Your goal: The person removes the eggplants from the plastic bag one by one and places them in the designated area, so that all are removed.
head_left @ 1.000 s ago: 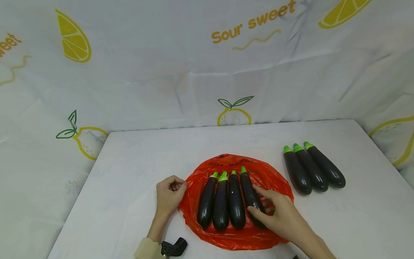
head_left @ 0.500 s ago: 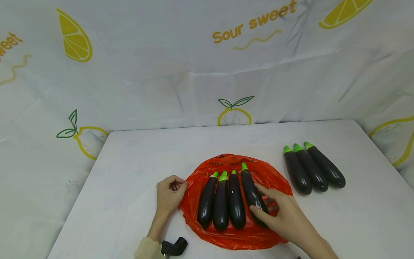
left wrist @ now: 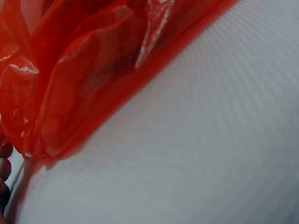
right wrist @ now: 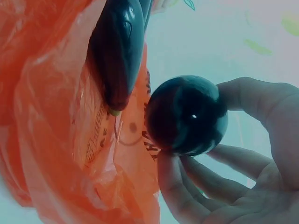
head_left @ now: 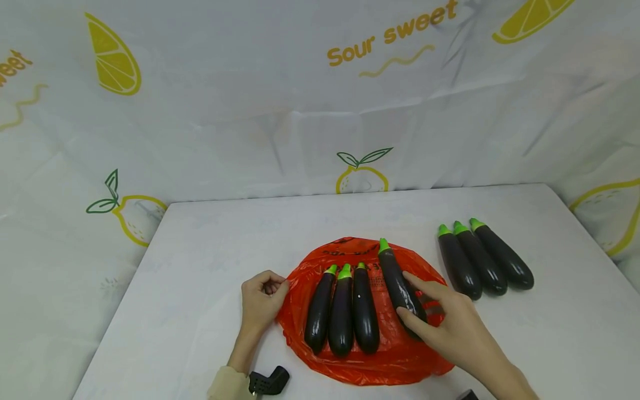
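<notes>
My right hand (head_left: 445, 319) holds a dark eggplant (head_left: 400, 286) with a green stem end, thumb and fingers on either side of it, over the right part of a red plastic bag (head_left: 345, 372). In the right wrist view the rounded end of this eggplant (right wrist: 187, 116) faces the camera between thumb and fingers. Three more eggplants lie side by side on the bag, the middle one (head_left: 342, 316) among them. My left hand (head_left: 262, 300) pinches the bag's left edge. Only a few of its fingertips (left wrist: 4, 168) show in the left wrist view, beside the red plastic (left wrist: 93, 79).
Three other eggplants (head_left: 485, 261) lie together on the white table (head_left: 210, 250), right of the bag. A black wrist device (head_left: 270, 382) sits by the left sleeve (head_left: 230, 384). Behind the table hangs a white cloth (head_left: 240, 100) printed with lemons.
My right hand has moved the held eggplant up and to the right, away from the three others on the bag. My left hand has stayed at the bag's edge.
</notes>
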{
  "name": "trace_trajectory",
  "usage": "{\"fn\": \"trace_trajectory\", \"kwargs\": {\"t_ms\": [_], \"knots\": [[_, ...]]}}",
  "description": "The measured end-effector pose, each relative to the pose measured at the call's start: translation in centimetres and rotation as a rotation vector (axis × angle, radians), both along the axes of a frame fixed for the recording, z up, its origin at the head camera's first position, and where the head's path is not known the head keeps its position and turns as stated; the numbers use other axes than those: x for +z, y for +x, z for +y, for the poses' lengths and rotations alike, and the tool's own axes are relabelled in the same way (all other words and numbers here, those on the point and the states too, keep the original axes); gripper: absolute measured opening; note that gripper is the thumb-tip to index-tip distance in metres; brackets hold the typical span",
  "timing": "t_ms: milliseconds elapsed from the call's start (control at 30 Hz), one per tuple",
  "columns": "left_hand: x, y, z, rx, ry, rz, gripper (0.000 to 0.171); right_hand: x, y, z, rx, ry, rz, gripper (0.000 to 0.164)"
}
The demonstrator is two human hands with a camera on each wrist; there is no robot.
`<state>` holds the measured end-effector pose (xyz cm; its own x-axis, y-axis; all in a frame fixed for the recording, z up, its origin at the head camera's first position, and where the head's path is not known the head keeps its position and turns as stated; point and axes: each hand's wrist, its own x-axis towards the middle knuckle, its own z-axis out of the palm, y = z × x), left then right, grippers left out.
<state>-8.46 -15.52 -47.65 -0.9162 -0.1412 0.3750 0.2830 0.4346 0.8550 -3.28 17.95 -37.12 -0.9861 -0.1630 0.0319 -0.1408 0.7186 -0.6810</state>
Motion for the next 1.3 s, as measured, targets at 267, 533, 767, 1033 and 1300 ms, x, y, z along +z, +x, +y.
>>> {"fn": "trace_trajectory", "kwargs": {"t_ms": [267, 533, 767, 1033, 1300], "knots": [[0.0, 0.1, -0.1, 0.0, 0.017, -0.023, 0.016, 0.0, -0.3, 0.4, -0.005, -0.011, 0.094, 0.059], [-0.1, 0.2, 0.0, -0.002, 0.013, -0.008, 0.016, 0.1, -0.5, 0.8, -0.022, -0.021, 0.103, 0.057], [-0.1, 0.2, 0.0, -0.001, 0.012, -0.012, 0.016, 0.1, -0.6, 1.1, -0.04, -0.002, 0.121, 0.058], [-0.1, 0.3, 0.0, 0.005, 0.004, -0.014, 0.017, 0.1, -1.0, 1.9, -0.055, -0.008, 0.222, 0.059], [-0.2, 0.2, 0.0, -0.005, 0.009, -0.013, 0.017, 0.1, -1.7, 3.5, -0.066, -0.017, 0.299, 0.061]]}}
